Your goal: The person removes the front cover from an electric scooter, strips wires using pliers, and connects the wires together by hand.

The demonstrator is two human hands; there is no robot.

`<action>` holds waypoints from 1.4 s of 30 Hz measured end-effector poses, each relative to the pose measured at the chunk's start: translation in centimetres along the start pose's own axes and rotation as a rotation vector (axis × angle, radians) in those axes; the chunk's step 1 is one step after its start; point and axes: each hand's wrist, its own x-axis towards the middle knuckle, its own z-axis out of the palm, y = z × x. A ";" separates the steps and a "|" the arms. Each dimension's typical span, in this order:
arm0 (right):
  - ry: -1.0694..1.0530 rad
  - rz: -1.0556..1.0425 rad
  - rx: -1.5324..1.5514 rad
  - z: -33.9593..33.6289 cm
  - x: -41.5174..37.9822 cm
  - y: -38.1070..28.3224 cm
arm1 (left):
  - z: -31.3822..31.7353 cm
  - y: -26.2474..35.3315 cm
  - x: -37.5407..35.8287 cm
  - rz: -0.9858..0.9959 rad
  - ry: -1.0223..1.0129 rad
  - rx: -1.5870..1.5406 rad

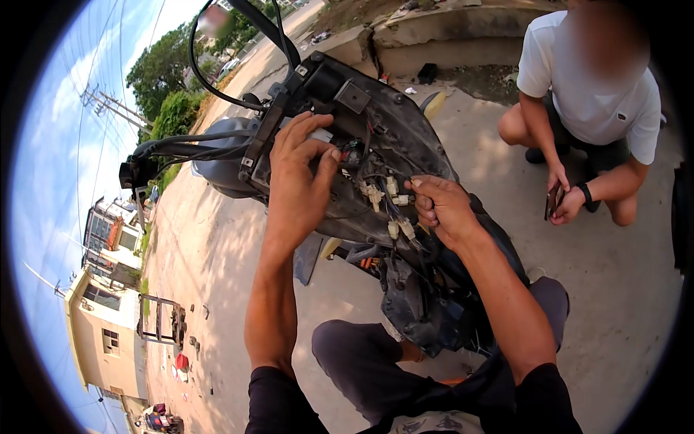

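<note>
**Both hands in the wiring**

I see the wires [359,160] and pale plugs [372,195] bunched at the middle of the motorbike's open dark shell [412,124]. My left hand [298,160] and right hand [447,211] are apart on either side, fingertips bent inward; I can't tell whether either grips a wire. I judge this to be wire-sorting, calling for a light pinch and some slack. The shell holds the bundle like a tray. Farther off, a red tub-like thing [181,360] sits on the ground, contents too small to read.

Connectors [372,195] and wires [396,210] between hands [298,160]
</note>
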 end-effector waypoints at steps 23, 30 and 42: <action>0.204 -0.445 -0.764 -1.0 1.6 2.4 | -0.2 0.2 0.0 -0.029 -0.014 -0.021; 0.035 -0.233 -0.353 0.3 0.0 0.5 | -0.3 0.1 0.0 -0.025 -0.017 -0.020; 0.230 -0.405 -0.964 0.6 0.0 0.6 | -0.4 0.1 -0.3 -0.035 -0.026 -0.044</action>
